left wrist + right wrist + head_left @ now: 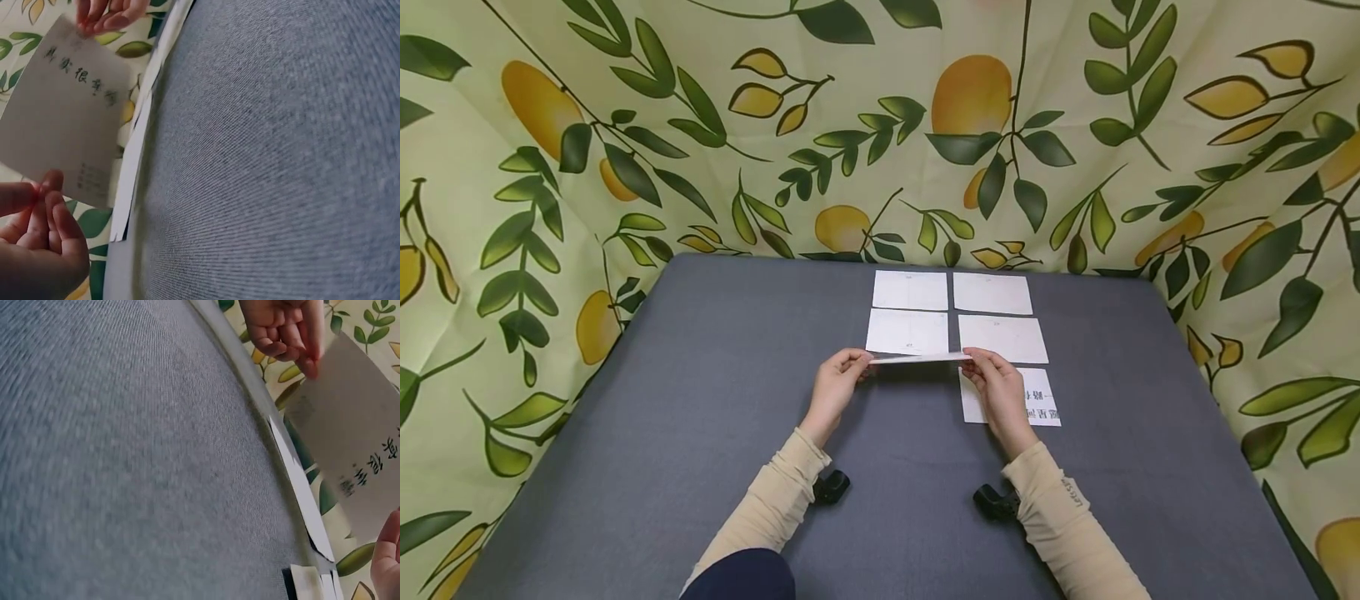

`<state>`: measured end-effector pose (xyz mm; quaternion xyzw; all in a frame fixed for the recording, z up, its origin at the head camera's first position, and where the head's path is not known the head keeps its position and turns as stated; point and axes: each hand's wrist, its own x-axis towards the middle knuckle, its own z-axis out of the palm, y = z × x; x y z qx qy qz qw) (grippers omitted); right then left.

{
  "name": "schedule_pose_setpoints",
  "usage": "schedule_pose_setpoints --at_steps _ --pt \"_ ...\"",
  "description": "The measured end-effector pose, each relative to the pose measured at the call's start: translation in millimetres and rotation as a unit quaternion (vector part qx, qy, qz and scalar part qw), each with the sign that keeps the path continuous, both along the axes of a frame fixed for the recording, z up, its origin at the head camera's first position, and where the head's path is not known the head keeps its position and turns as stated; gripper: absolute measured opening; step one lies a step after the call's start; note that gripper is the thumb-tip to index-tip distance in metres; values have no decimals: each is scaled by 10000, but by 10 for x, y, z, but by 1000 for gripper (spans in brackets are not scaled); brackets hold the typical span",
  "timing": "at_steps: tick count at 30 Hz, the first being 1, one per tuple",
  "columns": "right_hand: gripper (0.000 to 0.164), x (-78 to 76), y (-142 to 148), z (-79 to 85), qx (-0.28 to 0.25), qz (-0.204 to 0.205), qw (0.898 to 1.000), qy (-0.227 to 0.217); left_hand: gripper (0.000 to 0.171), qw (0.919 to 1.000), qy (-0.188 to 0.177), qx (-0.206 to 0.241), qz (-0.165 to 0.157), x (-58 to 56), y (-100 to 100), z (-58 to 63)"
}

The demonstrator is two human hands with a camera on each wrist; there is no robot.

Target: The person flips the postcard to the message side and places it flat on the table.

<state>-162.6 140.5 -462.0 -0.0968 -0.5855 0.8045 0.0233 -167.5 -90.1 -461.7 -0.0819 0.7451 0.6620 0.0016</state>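
Between my two hands is a white card point(920, 359), raised off the table and seen almost edge-on in the head view. My left hand point(837, 392) pinches its left end with thumb and fingers; my right hand point(1000, 396) pinches the right end. Dark characters run across the face of the card point(62, 119) in the left wrist view, with smaller print near one edge. Below the right hand lies a printed card point(1043, 408), partly covered by that hand. Just beyond the held card lies a white card point(907, 332) in the left column.
Farther back, white cards lie flat at the upper left point(910, 290), upper right point(992, 294) and middle right point(1002, 338), in two columns. The grey table point(700, 467) meets a leaf-patterned curtain point(865, 125) behind. Black devices point(832, 487) sit at both wrists.
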Motion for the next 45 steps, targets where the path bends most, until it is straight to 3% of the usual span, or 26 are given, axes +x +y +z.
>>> schedule_pose_setpoints --at_steps 5,11,13,15,19,24,30,34,40,45 --pt "15 17 27 -15 -59 51 9999 86 16 9991 -183 364 64 -6 -22 -19" --pt "9 0 3 -47 187 98 9994 -271 17 9983 -359 460 -45 6 -76 -71" --pt "10 -10 -12 -54 495 218 9976 -430 20 9989 -369 293 -83 3 -99 -91" --pt "22 -18 -24 -64 964 419 9928 -568 23 9992 -376 122 -88 3 -118 -95" --pt "34 -20 -34 -87 2097 965 9712 -589 29 9993 -267 -252 -111 -1 -151 -94" --pt "37 -7 -9 -133 2877 1526 9449 -341 29 9953 -140 -912 -300 -11 -199 -101" --pt "35 -1 -24 -139 3815 1746 9076 -140 27 9786 75 -1975 -571 13 -218 -67" --pt "34 11 -49 -119 4234 1831 8869 -241 27 9659 223 -2459 -783 33 -195 -38" --pt "35 20 -87 -90 4610 1853 8673 -308 26 9508 549 -2905 -922 28 -157 -35" --pt "35 10 -99 -72 4812 1823 8568 -330 26 9477 506 -2993 -983 2 -125 -41"
